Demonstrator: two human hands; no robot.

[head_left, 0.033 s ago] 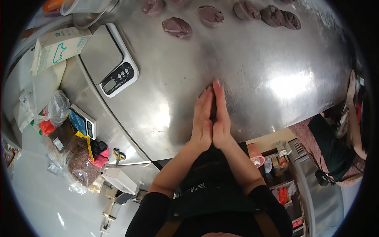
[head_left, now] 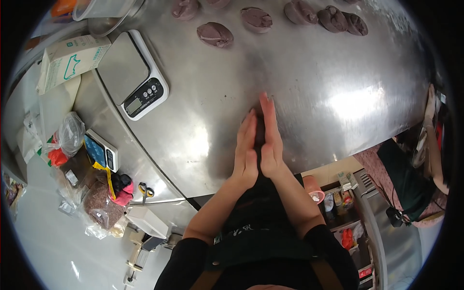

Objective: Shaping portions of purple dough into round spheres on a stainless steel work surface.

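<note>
We hold our left hand and right hand palm to palm over the table, fingers straight, a narrow dark gap between them; we cannot tell whether anything sits inside. We judge the step to be shaping between the palms; the next move would call for even pressure. Purple-brown dough lumps lie well ahead on the shiny metal. To our left are a kitchen scale and scissors; a co-worker stands at right.

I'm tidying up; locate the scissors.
In the head view, the scissors lie at lower left, on the metal counter just right of the pink-and-black bundle.
</note>
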